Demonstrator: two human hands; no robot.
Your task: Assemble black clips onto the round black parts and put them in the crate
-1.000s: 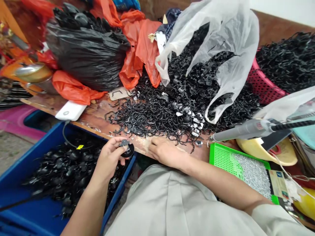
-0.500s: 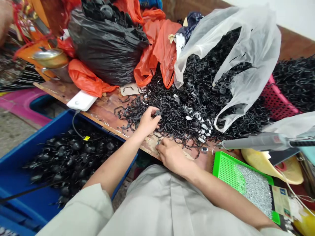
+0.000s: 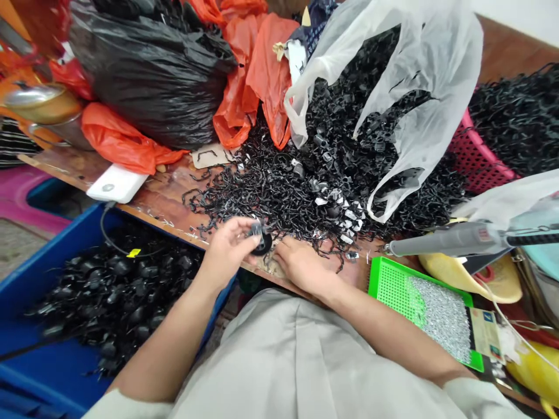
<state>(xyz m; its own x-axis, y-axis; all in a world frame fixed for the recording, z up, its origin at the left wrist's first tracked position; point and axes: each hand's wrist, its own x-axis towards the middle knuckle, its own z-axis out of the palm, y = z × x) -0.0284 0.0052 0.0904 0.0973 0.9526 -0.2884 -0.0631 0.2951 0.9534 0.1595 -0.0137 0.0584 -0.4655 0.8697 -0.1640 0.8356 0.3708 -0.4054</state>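
My left hand (image 3: 227, 249) pinches a round black plastic part (image 3: 264, 245) with a greyish clip-like piece on top, just over the front edge of the wooden table (image 3: 174, 216). Close beside it, my right hand (image 3: 302, 265) rests at the table edge with its fingers curled together; whatever is between them is hidden. Behind both hands spreads a pile of thin, bent black plastic strips (image 3: 257, 189). Small white-and-black pieces (image 3: 349, 218) lie among them to the right.
At lower left stands a blue crate (image 3: 26, 291) full of black parts. A green tray (image 3: 393, 285) of small silvery pieces sits right, below a grey power screwdriver (image 3: 445, 241). Plastic bags (image 3: 152, 81), a pink basket (image 3: 480, 154) and a white power bank-like box (image 3: 117, 185) surround the pile.
My left hand has drawn back from the pile towards the table edge, bringing the round black part with it. My right hand stays nearly in place. The camera view has shifted slightly.
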